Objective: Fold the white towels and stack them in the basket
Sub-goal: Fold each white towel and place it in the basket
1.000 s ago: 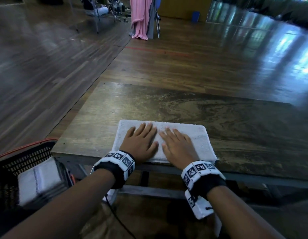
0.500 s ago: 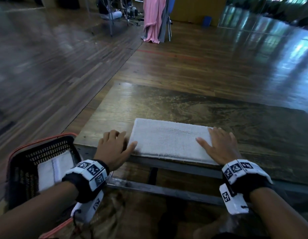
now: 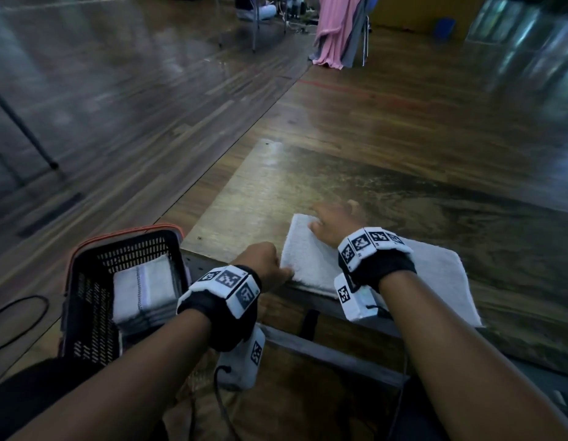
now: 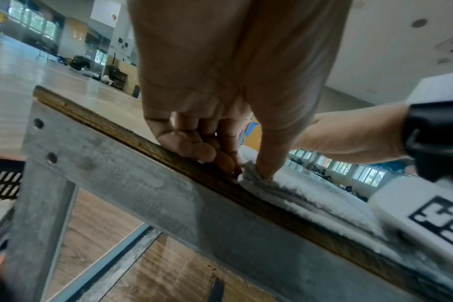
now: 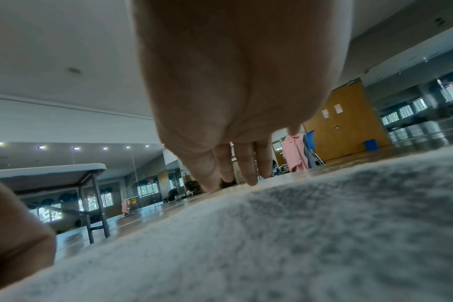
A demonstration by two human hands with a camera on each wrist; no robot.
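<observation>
Both of your hands have left the towel's two short ends and now sit together at its left end. Your left hand (image 3: 266,261) pinches the near left corner of the white towel (image 3: 311,261): in the left wrist view the thumb (image 4: 268,163) presses down on the pile while the curled fingers tuck against the tabletop's edge just beside it. Your right hand (image 3: 332,226) has crossed over the towel and lies at its far left corner, fingers (image 5: 247,171) reaching down past the far edge; the pictures do not settle whether they grip the cloth or only rest on it, so you cannot tell. That wrist hovers low over the towel's middle.

Your towel lies flat as a folded strip along the near edge of the wooden tabletop (image 3: 403,198), its left end well short of the tabletop's left edge. Bare wood stretches behind it to the far edge and off to the right.

Left of the table, below the near left corner, stands the black basket (image 3: 95,300) with an orange rim. Inside it lies a stack of folded white towels (image 3: 142,289), the top one showing a stitched stripe.
</observation>
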